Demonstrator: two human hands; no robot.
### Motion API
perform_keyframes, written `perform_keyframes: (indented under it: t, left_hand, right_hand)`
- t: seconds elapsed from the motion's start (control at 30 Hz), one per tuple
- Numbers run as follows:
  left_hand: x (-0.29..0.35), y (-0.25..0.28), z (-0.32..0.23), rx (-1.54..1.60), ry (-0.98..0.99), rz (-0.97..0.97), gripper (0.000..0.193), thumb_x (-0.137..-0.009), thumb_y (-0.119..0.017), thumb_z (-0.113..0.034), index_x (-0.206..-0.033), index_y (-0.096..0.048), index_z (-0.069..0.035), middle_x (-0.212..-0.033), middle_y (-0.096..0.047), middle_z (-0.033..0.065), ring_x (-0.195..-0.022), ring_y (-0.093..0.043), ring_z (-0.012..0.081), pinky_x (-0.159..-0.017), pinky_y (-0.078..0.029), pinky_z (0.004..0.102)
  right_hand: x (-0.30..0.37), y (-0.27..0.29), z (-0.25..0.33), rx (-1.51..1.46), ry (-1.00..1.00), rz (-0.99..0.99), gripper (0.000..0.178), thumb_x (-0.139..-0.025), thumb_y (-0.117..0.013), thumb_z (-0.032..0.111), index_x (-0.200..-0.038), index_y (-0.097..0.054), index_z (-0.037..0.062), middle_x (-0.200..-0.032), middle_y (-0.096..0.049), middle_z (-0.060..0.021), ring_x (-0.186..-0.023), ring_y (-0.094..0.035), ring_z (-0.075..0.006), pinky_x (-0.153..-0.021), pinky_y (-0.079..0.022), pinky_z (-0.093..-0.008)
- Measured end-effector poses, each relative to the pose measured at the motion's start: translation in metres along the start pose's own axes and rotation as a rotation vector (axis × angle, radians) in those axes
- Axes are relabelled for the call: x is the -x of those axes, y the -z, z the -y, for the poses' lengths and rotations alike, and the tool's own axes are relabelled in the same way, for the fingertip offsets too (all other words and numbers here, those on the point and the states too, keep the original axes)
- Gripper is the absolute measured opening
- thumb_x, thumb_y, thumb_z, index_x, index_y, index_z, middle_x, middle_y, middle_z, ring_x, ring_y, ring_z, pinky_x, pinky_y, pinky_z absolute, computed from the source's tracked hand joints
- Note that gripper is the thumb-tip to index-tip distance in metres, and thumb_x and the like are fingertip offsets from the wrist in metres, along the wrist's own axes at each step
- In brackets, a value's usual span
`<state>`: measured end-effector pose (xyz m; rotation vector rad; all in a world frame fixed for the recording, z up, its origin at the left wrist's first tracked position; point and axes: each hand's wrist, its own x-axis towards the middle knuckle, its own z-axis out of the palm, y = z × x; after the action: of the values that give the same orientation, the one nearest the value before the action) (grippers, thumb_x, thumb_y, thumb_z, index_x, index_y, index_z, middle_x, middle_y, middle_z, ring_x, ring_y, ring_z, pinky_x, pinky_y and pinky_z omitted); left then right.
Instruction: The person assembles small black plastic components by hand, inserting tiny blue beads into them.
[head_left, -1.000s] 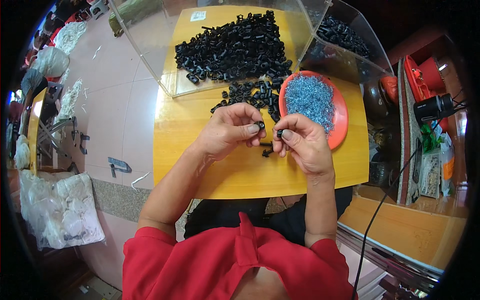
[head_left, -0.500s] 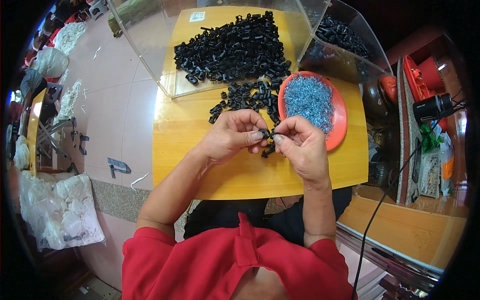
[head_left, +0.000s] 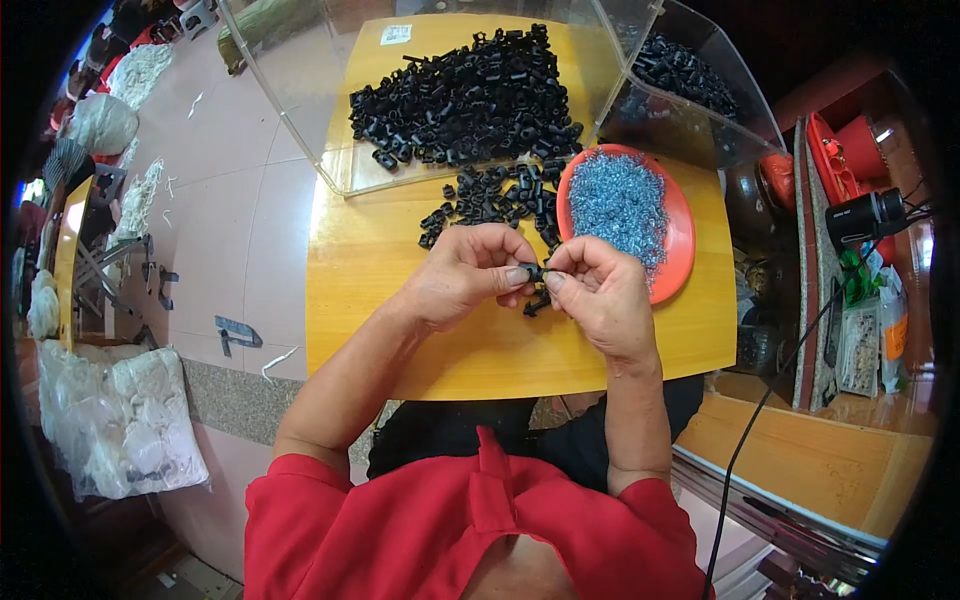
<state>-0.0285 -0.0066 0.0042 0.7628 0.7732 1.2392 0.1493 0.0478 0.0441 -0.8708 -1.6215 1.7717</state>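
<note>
Over the near half of the yellow table [head_left: 420, 365], my left hand [head_left: 470, 268] pinches a small black plastic piece [head_left: 534, 272] between thumb and fingers. My right hand [head_left: 607, 298] meets it from the other side, its thumb and forefinger closed on a small black part touching that piece; its exact shape is hidden by the fingertips. More loose black plastic pieces [head_left: 500, 195] lie just beyond my hands, and a few show beneath them. Right of these stands an oval red plate [head_left: 682, 235] heaped with small silvery-blue pieces [head_left: 618, 212] that look like springs.
At the back, a clear plastic bin [head_left: 335, 185] lies with a large heap of black pieces [head_left: 470, 105] at its opening. Another clear container [head_left: 690, 75] holds more. A black cable [head_left: 745, 440] hangs at right. Bagged white bundles [head_left: 125, 420] sit on the floor at left.
Both hands stay together at nearly the same spot. The fingertips have shifted slightly, and the black parts between them sit a little closer together.
</note>
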Motion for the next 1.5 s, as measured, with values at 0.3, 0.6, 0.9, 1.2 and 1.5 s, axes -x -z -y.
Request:
perform_keyframes:
  t: [0.3, 0.6, 0.9, 1.2, 1.5]
  left_hand:
    - [0.004, -0.011, -0.005, -0.266, -0.043, -0.075, 0.009, -0.084, -0.062, -0.003, -0.091, -0.061, 0.002, -0.075, -0.061, 0.0039, -0.064, -0.055, 0.0084, -0.058, -0.047, 0.0229]
    - [0.007, -0.011, -0.009, -0.599, -0.046, -0.069, 0.006, -0.084, -0.060, -0.001, -0.088, -0.063, 0.002, -0.073, -0.061, 0.0023, -0.065, -0.053, 0.0065, -0.057, -0.044, 0.0227]
    - [0.007, -0.012, -0.005, -0.375, -0.083, -0.084, 0.004, -0.084, -0.061, -0.001, -0.087, -0.062, 0.002, -0.074, -0.064, 0.0037, -0.064, -0.056, 0.0069, -0.055, -0.045, 0.0223]
    - [0.002, -0.012, 0.005, -0.481, -0.086, -0.088, 0.010, -0.084, -0.060, -0.001, -0.094, -0.061, 0.002, -0.079, -0.063, 0.0048, -0.071, -0.057, 0.0087, -0.062, -0.046, 0.0238]
    - [0.027, -0.034, -0.036, -0.709, -0.669, -0.195, 0.021, -0.074, -0.059, 0.005, -0.095, -0.057, 0.004, -0.081, -0.060, 0.0112, -0.071, -0.056, 0.0167, -0.064, -0.045, 0.0270]
  right_hand:
    - [-0.007, 0.004, -0.010, 0.053, 0.035, 0.055, 0.011, -0.078, -0.057, -0.008, -0.087, -0.055, -0.0019, -0.078, -0.057, -0.0026, -0.065, -0.053, -0.0051, -0.057, -0.044, -0.0182]
    - [-0.008, 0.003, -0.020, 0.275, 0.083, 0.081, 0.006, -0.077, -0.060, -0.003, -0.080, -0.055, -0.0010, -0.074, -0.058, -0.0025, -0.066, -0.054, -0.0067, -0.056, -0.045, -0.0221]
    - [-0.014, 0.015, -0.023, -0.231, 0.025, 0.270, 0.015, -0.082, -0.067, 0.006, -0.088, -0.055, -0.0002, -0.078, -0.060, -0.0046, -0.069, -0.061, -0.0107, -0.058, -0.051, -0.0221]
    - [-0.014, 0.011, -0.019, -0.083, -0.049, 0.195, 0.011, -0.083, -0.064, 0.002, -0.086, -0.054, 0.0012, -0.074, -0.058, -0.0022, -0.063, -0.059, -0.0085, -0.053, -0.049, -0.0203]
    - [-0.039, 0.082, 0.036, 0.068, 0.166, -0.006, 0.008, -0.079, -0.062, 0.003, -0.085, -0.057, 0.0009, -0.068, -0.059, -0.0045, -0.060, -0.058, -0.0103, -0.052, -0.047, -0.0218]
